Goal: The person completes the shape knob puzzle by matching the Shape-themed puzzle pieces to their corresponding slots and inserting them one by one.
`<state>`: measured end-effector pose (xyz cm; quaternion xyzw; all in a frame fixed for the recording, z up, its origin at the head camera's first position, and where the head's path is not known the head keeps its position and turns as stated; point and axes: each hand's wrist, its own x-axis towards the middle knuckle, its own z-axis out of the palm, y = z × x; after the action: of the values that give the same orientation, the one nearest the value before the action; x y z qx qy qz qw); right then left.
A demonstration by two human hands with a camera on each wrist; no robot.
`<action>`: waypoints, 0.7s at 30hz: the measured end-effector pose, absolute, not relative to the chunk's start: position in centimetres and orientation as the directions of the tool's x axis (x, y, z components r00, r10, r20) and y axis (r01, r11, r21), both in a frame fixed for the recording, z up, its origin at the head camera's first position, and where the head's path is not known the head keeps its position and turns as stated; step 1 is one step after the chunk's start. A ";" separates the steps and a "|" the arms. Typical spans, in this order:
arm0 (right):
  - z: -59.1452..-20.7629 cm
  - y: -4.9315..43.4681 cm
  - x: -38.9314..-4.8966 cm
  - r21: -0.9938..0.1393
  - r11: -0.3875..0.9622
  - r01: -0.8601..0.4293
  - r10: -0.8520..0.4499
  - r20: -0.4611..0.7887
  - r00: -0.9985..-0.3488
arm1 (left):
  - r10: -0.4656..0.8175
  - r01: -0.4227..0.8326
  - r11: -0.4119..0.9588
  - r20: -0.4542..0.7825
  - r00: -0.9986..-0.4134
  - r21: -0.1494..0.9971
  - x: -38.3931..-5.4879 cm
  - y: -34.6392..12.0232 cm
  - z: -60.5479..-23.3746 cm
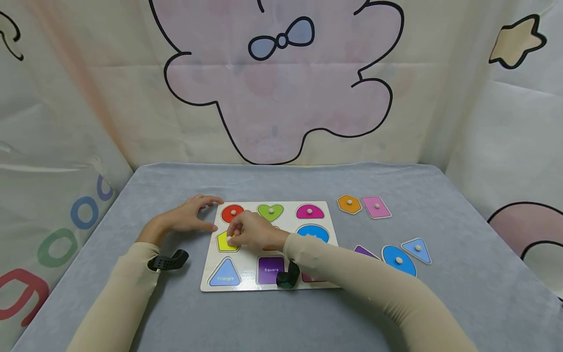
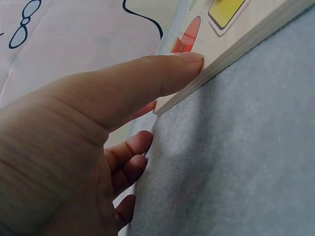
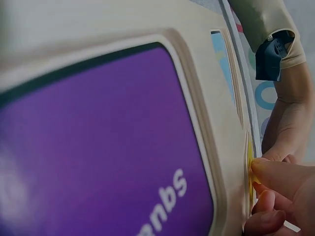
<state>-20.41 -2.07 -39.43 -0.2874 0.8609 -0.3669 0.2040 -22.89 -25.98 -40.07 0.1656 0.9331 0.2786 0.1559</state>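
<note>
A white shape-puzzle board point(image 1: 286, 220) lies flat on the cloth. My right hand point(image 1: 257, 231) pinches the small knob of a yellow pentagon piece point(image 1: 226, 242) at the board's left, over the pentagon spot; whether it sits fully flush I cannot tell. My left hand point(image 1: 191, 215) is at the upper left corner, its thumb point(image 2: 182, 69) resting on the board's edge and its other fingers loosely bent. Knobbed pieces sit in the top row: a red circle point(image 1: 230, 213), a green heart point(image 1: 270, 212) and a pink semicircle point(image 1: 310, 211).
Bare printed spots show a blue triangle point(image 1: 226, 275), a purple square point(image 1: 270, 270) and a blue oval point(image 1: 314, 231). Loose on the cloth at right lie an orange hexagon point(image 1: 349, 204), pink quadrilateral point(image 1: 376, 208), blue oval piece point(image 1: 399, 261), blue triangle piece point(image 1: 417, 251) and a half-hidden purple piece point(image 1: 365, 251).
</note>
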 end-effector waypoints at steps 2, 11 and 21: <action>-39.4 -2.0 -20.4 -0.744 0.569 -0.351 -0.645 -0.140 -0.751 | 0.398 0.224 0.789 -0.197 -0.896 0.572 -22.9 -25.9 -40.0; -39.2 -2.0 -20.3 -0.736 0.588 -0.335 -0.638 -0.167 -0.752 | 0.405 0.236 0.789 -0.192 -0.894 0.567 -22.9 -25.8 -39.9; -38.6 -0.9 -20.6 -0.774 0.529 -0.347 -0.653 -0.111 -0.749 | 0.387 0.218 0.803 -0.206 -0.899 0.555 -22.8 -25.7 -40.0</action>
<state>-20.63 -0.85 -38.65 -0.2937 0.8516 -0.3862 0.1982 -22.78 -25.73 -40.04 0.1614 0.9364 0.2694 0.1565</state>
